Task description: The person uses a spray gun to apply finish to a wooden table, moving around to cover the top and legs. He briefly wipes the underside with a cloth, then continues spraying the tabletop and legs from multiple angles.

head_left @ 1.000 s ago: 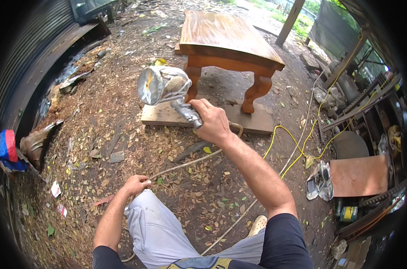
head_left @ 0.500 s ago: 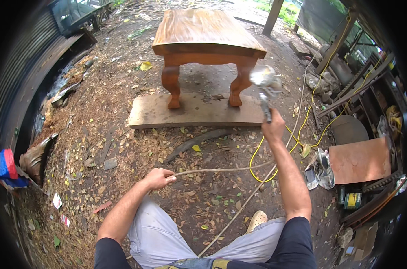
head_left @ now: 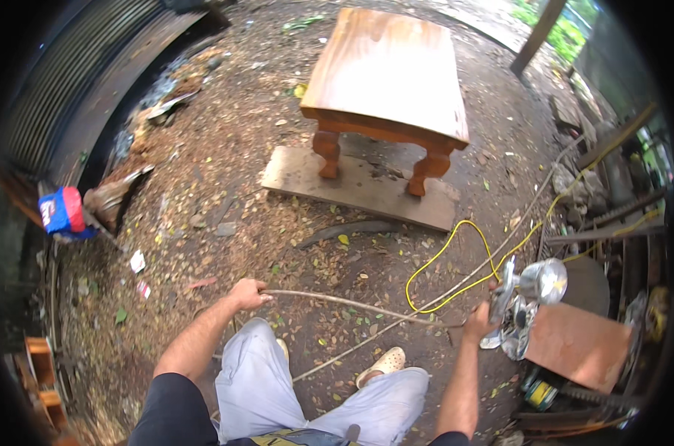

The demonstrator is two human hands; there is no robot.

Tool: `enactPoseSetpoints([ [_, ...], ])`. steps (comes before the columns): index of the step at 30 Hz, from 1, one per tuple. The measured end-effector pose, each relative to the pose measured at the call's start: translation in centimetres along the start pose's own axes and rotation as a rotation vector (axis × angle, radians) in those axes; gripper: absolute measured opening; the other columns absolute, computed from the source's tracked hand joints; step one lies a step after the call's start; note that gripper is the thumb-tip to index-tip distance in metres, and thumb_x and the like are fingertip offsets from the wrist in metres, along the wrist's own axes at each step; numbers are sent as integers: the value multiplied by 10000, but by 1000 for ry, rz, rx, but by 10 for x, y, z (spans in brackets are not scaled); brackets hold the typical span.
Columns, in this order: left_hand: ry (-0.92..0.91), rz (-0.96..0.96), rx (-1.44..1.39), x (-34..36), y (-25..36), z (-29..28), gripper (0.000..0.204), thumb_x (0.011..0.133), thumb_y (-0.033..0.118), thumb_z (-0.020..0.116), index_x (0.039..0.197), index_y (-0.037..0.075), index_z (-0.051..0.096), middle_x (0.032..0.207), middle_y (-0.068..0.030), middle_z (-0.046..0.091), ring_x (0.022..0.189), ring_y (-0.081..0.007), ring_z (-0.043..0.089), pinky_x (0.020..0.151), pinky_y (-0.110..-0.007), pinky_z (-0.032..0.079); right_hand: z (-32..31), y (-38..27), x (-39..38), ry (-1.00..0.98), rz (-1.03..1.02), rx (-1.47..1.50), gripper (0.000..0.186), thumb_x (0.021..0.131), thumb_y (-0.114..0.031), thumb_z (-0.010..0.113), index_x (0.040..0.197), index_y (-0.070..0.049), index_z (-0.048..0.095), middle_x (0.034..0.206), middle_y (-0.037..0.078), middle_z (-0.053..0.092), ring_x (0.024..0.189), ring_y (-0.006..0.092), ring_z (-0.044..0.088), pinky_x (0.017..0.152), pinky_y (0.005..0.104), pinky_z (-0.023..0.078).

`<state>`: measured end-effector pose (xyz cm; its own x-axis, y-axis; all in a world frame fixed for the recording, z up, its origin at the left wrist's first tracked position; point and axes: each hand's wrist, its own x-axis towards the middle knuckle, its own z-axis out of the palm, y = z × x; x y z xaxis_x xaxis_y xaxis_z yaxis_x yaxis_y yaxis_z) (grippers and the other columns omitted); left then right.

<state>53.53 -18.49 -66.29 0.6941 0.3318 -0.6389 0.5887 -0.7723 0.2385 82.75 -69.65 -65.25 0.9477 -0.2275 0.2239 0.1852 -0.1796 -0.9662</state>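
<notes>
While my left grip [head_left: 249, 294] clamps a hose [head_left: 352, 301] in front of the table [head_left: 389, 70], my right grip [head_left: 480, 322], to its right, clasps a spray gun [head_left: 539, 282].

The person wears a short-sleeved shirt [head_left: 175, 409] of very dark colour, almost black, and its front carries a yellowish print [head_left: 296, 440], mostly cut by the lower edge. The trousers [head_left: 259, 379] are pale bluish grey, loose and wrinkled. The clogs [head_left: 389, 360] are cream-coloured, with small holes on the top. The left hand [head_left: 248, 294] and the right hand [head_left: 480, 322] are bare.
</notes>
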Motion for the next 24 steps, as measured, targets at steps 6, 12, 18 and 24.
enactPoseSetpoints([
  [6,64,-190,-109,-137,-9,-44,346,805,413,756,962,105,748,970,-163,727,985,-353,682,849,-463,544,5,-127,-37,-205,-57,-77,438,768,18,477,1180,32,625,1019,76,647,665,127,521,583,266,420],
  [12,81,-422,-216,-241,-77,-55,317,761,322,786,948,72,729,1012,-177,708,996,-360,672,862,-453,540,60,-210,-99,-424,-160,-134,424,749,12,472,1141,33,632,944,50,629,592,107,471,555,258,390],
  [18,369,-400,-392,-253,-185,-78,239,740,210,770,908,57,694,984,-166,667,974,-363,657,872,-452,527,164,-279,-142,-620,76,-53,427,750,4,456,1140,35,626,911,42,618,591,91,462,552,251,376],
  [24,444,-440,-532,-218,-293,-196,161,736,87,704,889,61,660,970,-150,638,1005,-358,630,877,-438,517,315,-390,-186,-630,144,49,464,747,13,454,1195,13,577,1077,70,598,664,73,452,557,215,355],
])
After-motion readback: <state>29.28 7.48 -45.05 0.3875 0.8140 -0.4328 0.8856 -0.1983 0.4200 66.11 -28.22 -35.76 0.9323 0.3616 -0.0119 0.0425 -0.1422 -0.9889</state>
